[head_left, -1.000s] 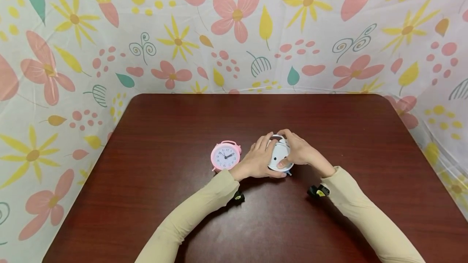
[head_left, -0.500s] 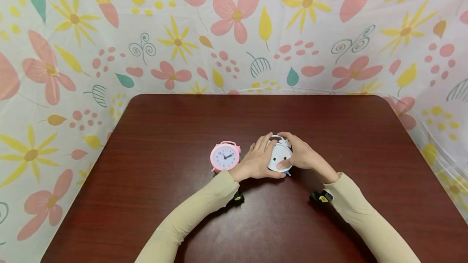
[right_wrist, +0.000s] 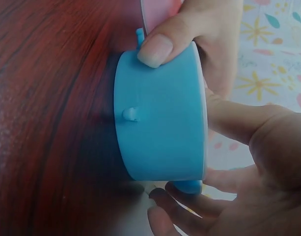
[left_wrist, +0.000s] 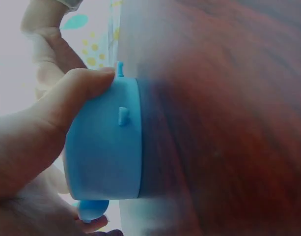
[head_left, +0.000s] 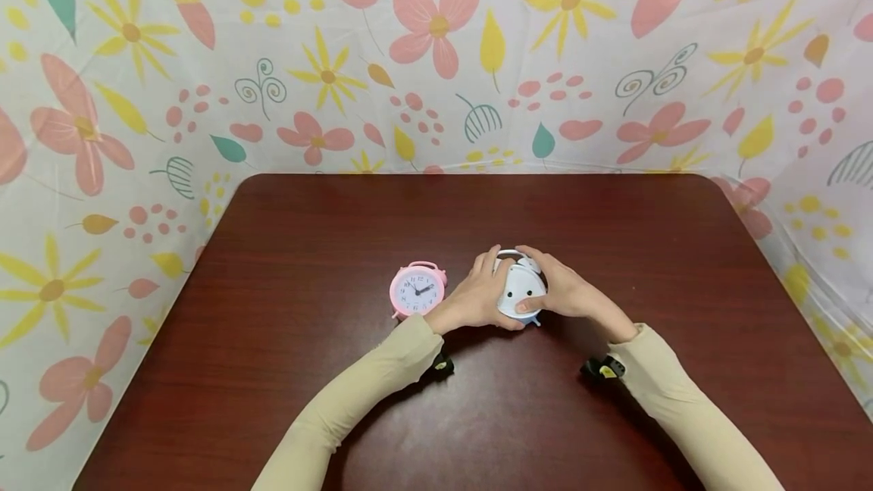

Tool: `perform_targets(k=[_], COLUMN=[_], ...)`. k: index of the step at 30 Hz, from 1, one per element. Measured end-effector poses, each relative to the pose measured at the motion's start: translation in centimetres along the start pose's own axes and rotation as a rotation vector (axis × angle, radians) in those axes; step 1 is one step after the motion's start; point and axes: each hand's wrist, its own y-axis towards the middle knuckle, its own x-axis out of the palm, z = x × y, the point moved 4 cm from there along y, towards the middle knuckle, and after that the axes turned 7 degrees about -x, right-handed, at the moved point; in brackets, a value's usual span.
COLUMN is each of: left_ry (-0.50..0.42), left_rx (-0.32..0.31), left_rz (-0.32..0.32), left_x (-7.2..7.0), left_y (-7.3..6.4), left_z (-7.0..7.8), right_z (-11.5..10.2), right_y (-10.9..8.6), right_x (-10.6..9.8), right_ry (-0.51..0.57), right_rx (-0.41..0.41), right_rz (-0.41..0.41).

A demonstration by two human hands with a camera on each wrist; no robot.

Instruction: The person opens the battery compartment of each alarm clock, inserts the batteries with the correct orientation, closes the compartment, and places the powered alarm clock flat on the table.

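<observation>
A blue alarm clock point(head_left: 513, 283) with a white panel and two black dots facing up lies flat on the table. My left hand point(head_left: 477, 295) holds its left side, the thumb along the lower rim and the fingers spread towards the top handle. From the right, my right hand point(head_left: 564, 286) has its thumb on the white panel beside one dot and its fingers at the top edge. Small feet stick out of the blue side of the clock point(left_wrist: 106, 147) in the left wrist view. The dial is hidden.
A pink alarm clock point(head_left: 417, 291) lies dial up, just left of my left hand. The dark red-brown table point(head_left: 327, 233) backs onto a flower-patterned curtain point(head_left: 436, 59). Black devices are worn at both wrists, such as the right wrist device point(head_left: 603, 368).
My right hand and forearm have shifted slightly, the thumb sliding a little on the white panel and uncovering a dot. My left hand keeps its hold. The head view has moved slightly.
</observation>
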Motion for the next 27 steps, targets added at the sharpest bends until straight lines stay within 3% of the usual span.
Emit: perform_targets(k=[9,14,21,27], left_ry=[-0.063,-0.063,-0.068,-0.114], left_rx=[-0.061,-0.075,-0.092,-0.098], left_rz=[0.028,0.058,0.082,0.084], left_x=[-0.8,-1.4,-2.4,-2.8], left_y=[0.1,0.0,0.0,0.0], left_z=[0.3,0.5,0.5,0.3], right_z=[0.5,0.9,1.4,1.9], right_y=[-0.4,-0.7,-1.1,-1.6], right_x=[0.1,0.0,-0.4,-0.1], right_ry=[0.018,0.071,0.304,0.456], right_rx=[-0.008,0.034,-0.014,-0.033], right_rz=[0.021,0.029,0.050,-0.016])
